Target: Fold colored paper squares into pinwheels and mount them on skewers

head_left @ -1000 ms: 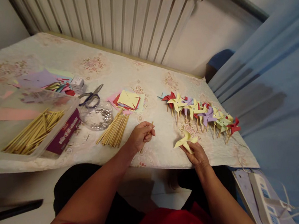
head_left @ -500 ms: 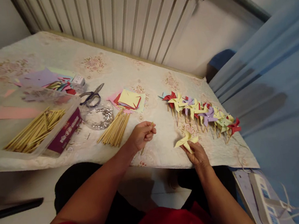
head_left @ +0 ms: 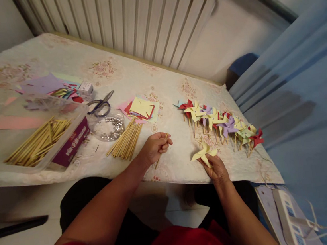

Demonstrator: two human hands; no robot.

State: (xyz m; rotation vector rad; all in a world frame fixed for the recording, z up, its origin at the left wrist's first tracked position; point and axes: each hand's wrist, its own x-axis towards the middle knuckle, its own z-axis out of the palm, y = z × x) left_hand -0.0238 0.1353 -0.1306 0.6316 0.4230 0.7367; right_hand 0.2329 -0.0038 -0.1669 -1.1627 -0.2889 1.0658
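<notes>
My left hand (head_left: 156, 146) is closed around a thin wooden stick (head_left: 157, 163), whose lower end slants down toward the table's front edge. To the right, my right hand (head_left: 215, 168) pinches a yellow paper pinwheel (head_left: 204, 154), its folded blades facing up. No stick shows on that pinwheel. Beyond the right hand, a row of finished pinwheels (head_left: 228, 126) on sticks lies across the table, in red, yellow, purple and green. Left of my left hand rests a bundle of wooden sticks (head_left: 126, 141), its far ends touching a stack of coloured paper squares (head_left: 140, 108).
A clear plastic box (head_left: 44, 164) of sticks stands at the left. Beside it are a round tub of metal pins (head_left: 107, 129), scissors (head_left: 101, 105), a small white box (head_left: 86, 88) and paper scraps (head_left: 41, 85). A power strip (head_left: 289, 218) sits at the lower right, near a blue curtain (head_left: 307, 91).
Almost nothing differs. Both hands hold the same things in nearly the same places, with only a very slight shift of the view.
</notes>
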